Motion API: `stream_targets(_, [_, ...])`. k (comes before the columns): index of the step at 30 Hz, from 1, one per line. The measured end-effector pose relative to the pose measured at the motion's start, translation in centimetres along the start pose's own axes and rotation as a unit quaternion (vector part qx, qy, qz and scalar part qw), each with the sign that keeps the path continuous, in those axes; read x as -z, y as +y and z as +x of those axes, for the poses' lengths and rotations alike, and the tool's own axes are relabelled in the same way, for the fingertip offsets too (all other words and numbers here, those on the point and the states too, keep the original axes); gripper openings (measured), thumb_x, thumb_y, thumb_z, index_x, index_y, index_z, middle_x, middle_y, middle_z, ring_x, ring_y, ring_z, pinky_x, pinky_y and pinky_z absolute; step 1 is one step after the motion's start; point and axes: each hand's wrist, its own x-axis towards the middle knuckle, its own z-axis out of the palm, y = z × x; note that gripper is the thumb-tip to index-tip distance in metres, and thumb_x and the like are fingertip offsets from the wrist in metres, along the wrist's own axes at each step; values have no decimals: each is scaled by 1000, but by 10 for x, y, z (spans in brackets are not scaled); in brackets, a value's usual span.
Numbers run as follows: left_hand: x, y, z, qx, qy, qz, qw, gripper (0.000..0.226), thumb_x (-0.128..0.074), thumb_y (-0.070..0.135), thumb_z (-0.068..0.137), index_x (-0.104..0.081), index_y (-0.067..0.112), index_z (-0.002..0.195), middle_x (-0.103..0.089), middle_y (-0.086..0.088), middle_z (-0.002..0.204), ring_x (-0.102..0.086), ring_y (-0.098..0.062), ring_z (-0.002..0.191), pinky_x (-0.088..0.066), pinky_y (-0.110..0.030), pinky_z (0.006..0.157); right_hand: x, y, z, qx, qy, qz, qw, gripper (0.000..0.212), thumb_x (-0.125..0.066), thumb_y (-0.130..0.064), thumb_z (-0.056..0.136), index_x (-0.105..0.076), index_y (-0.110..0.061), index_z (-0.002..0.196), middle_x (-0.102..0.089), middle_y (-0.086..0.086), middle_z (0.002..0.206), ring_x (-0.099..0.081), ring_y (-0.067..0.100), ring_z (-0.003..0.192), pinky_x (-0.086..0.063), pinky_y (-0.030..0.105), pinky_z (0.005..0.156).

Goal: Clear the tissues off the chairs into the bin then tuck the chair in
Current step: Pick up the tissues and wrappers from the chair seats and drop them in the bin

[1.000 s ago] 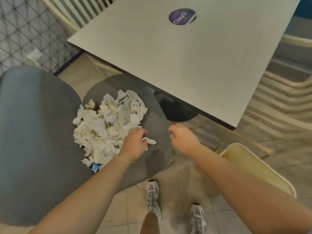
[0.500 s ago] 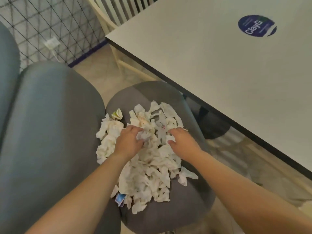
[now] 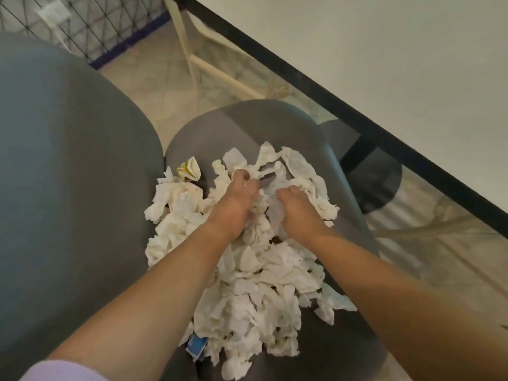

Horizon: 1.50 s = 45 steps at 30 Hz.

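1. A big white bench (image 3: 384, 64) with a black edge fills the top right corner.
2. A tall grey chair back (image 3: 55, 174) stands on the left, and the round grey seat (image 3: 253, 125) next to it is pulled out from the bench.
3. The pile of crumpled white tissues (image 3: 247, 284) covers most of that seat, from the middle down to the near edge.
4. The left hand (image 3: 233, 204) is curled and grabbing a bunch of tissues near the top of the pile.
5. The right hand (image 3: 298, 213) is just beside it, fingers dug into tissues too and closing on them.
6. A small blue scrap (image 3: 195, 346) and a green-and-white wrapper (image 3: 189, 169) sit in the mess.
7. I think loose bits at the seat's edge could fall to the floor if the hands lift too fast. No bin shows here.
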Motion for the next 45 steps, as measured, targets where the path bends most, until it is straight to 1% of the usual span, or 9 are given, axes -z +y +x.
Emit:
stream_targets(10, [18,-8,-28,4,78,49,996,27,-48,5,92,-55,2,118,-49,-16,108,-42,-32,110,-36,-32,91,20,-22,-19,-35,-2,49,998,56,-37,16,82,-42,-8,132,-42,11,124,-46,26,113,-40,29,93])
stream_targets(14, [42,7,-40,59,159,-31,985,24,-49,32,94,-47,10,85,-39,-3,93,-37,-22,95,-35,-33,83,33,-31,-32,-41,27,109,993,41,-36,15,81,-53,-6,112,-38,0,107,-45,20,94,-39,24,71])
stream_targets(17, [62,20,-50,67,180,-69,979,30,-56,36,90,-43,10,83,-41,-3,91,-38,-19,89,-35,-31,76,43,-39,-46,-12,87,125,988,29,-39,16,80,-53,-1,98,-35,-1,103,-39,15,89,-37,24,72])
stream_targets(22, [82,38,-64,97,136,-219,961,10,-46,11,91,-40,6,85,-41,-1,70,-37,-15,59,-31,-30,55,59,-52,-68,-5,86,145,986,29,-35,15,81,-48,-6,97,-45,6,99,-45,21,86,-39,29,72])
stream_targets(27, [87,62,-79,110,109,-242,958,13,-39,5,91,-34,16,86,-35,4,65,-32,-10,55,-27,-16,43,70,-57,-92,-3,81,103,991,24,-36,7,88,-51,-4,103,-59,16,98,-56,29,83,-48,37,69])
stream_targets(30, [86,79,-87,112,84,-291,946,17,-39,5,90,-37,21,90,-41,-4,90,-44,-15,76,-47,-18,55,77,-52,-106,-3,107,112,988,21,-38,5,90,-52,-9,99,-54,6,81,-50,19,71,-41,26,56])
stream_targets(33, [85,98,-93,117,65,-292,947,12,-43,6,88,-41,16,94,-36,-6,111,-46,-16,88,-56,-33,67,88,-48,-122,-3,119,127,985,18,-41,2,91,-52,-10,99,-56,5,83,-55,21,75,-48,29,64])
stream_targets(36, [79,133,-101,94,45,-263,959,19,-51,25,86,-36,20,75,-34,4,94,-39,-11,80,-42,-34,73,105,-34,-151,8,149,126,981,14,-44,-4,93,-48,-14,101,-47,-5,72,-48,12,64,-35,15,52])
stream_targets(45, [16,244,-119,66,-70,-294,951,16,-35,20,90,-49,19,81,-46,0,81,-42,-17,78,-35,-31,67,139,59,-249,-74,213,230,947,27,-39,-14,94,-42,-14,121,-48,-4,62,-46,11,54,-35,26,49])
